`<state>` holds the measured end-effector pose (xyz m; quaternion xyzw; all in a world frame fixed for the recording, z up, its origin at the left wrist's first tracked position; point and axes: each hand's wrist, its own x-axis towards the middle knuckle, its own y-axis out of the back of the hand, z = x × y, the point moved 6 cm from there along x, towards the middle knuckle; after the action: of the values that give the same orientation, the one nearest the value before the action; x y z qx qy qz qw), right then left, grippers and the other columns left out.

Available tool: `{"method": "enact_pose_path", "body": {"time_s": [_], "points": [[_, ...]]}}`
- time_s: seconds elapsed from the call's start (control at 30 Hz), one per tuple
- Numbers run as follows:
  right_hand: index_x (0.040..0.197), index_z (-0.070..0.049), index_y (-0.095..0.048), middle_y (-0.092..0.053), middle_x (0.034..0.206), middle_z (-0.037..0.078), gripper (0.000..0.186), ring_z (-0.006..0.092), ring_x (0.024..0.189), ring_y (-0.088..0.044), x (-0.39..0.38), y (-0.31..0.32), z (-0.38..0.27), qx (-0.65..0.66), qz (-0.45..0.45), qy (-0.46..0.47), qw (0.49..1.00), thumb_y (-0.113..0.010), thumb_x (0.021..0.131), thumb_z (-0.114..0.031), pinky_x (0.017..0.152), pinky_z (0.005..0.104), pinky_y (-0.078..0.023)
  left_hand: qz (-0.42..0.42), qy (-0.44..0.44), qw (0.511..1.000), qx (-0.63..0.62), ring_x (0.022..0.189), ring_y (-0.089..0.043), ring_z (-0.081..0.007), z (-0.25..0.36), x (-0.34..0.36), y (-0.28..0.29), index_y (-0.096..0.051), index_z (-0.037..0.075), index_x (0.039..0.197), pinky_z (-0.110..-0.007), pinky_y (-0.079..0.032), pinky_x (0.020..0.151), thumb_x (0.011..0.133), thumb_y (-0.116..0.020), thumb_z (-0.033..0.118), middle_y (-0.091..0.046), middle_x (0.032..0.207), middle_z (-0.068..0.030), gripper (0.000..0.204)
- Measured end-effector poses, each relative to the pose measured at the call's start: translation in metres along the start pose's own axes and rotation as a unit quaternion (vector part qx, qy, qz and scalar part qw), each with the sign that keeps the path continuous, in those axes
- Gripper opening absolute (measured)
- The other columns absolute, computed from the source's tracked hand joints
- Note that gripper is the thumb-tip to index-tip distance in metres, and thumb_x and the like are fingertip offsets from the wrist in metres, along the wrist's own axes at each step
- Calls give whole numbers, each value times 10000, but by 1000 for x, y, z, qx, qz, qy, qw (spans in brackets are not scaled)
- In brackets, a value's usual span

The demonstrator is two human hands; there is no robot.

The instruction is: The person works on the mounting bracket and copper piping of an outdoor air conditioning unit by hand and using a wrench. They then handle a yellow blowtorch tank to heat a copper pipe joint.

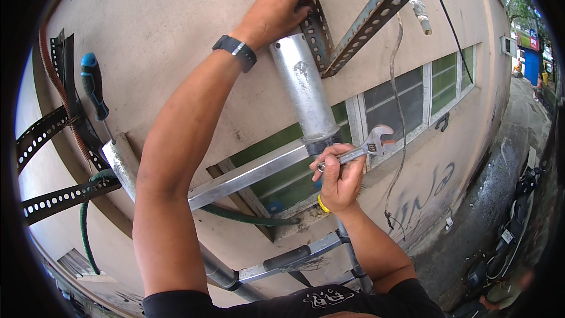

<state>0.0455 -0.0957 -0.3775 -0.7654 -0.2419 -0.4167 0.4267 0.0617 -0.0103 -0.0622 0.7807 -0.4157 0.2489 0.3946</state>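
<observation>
Against a beige outer wall (170,17), the left hand (276,9) gripped a slotted angle bracket (315,20) above the grey pipe (303,85). The right hand (340,176) was clenched around an adjustable wrench (368,147). Fastening appeared under way; the wrench likely needed seating on a bolt.

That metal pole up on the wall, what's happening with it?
A person is up on a ladder against an outside wall. The left hand grips a slotted steel bracket at the top of the silver pole. The right hand holds an adjustable wrench beside the pole's lower end, its open head pointing away from the pole. A blue-handled screwdriver sits tucked behind strapping on the left.
</observation>
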Motion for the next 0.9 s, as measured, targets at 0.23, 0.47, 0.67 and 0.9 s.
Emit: {"method": "enact_pose_path", "body": {"time_s": [0.23,0.47,0.67,0.9], "points": [[1157,28,-397,-609,993,132,213,135,754,-664,1,1,-1,-20,-6,14,1000,-535,1069,-110,572,243,-555,107,-96,989,45,1076,-690,-300,14,-1,10,-537,162,1398,-402,-580,988,887,-809,198,-700,1144,-131,580],[1149,27,-401,-613,995,136,206,132,752,-663,0,-1,2,-18,-1,25,1000,-542,1064,-97,585,249,-557,15,-16,999,26,1091,-689,-283,13,5,8,-586,124,1356,-388,-582,932,928,-771,193,-695,1135,-134,472],[1161,32,-406,-623,972,130,203,145,752,-668,-5,-5,-3,-46,3,29,999,-540,1059,-83,594,257,-560,-91,31,982,-164,741,-651,-215,42,24,35,-672,-1,1060,-359,-533,700,867,-789,185,-666,782,-92,292],[1166,43,-475,-663,965,139,219,219,720,-670,-14,-3,-7,-280,5,159,947,-569,1049,-116,626,341,-551,-171,39,962,-210,1022,-687,-259,48,25,0,-566,-42,1282,-351,-548,907,1032,-634,309,-667,1132,-139,436]]}}
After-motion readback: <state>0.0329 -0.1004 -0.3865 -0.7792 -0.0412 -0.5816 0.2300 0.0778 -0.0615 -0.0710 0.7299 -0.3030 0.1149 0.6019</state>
